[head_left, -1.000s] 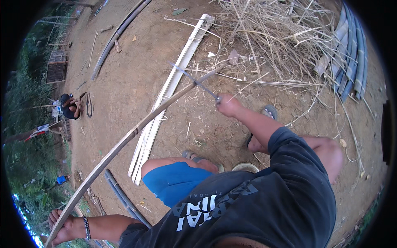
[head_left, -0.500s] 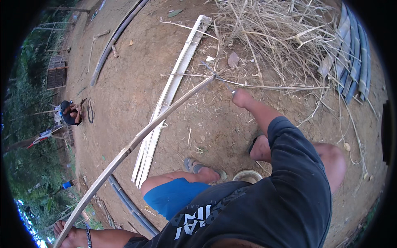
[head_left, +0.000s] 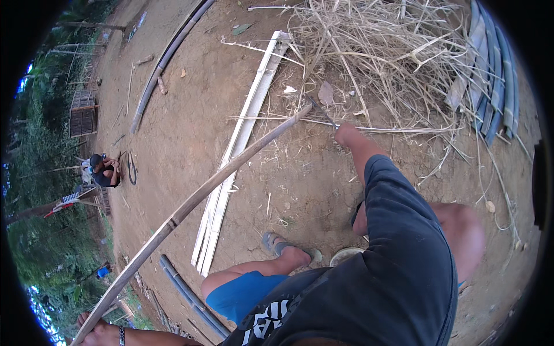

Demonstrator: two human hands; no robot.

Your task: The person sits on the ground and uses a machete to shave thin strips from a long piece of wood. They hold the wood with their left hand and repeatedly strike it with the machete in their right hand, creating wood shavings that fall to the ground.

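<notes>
One long bamboo pole (head_left: 190, 207), one knife (head_left: 321, 111), two sandals (head_left: 283, 245), and one other person (head_left: 104, 171).

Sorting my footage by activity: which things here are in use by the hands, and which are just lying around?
In use:
left hand gripping the long bamboo pole
right hand holding a blade at the pole's far tip

Lying about:
split pale bamboo strips
dry straw pile
grey-blue curved strips
dark pipe
</notes>
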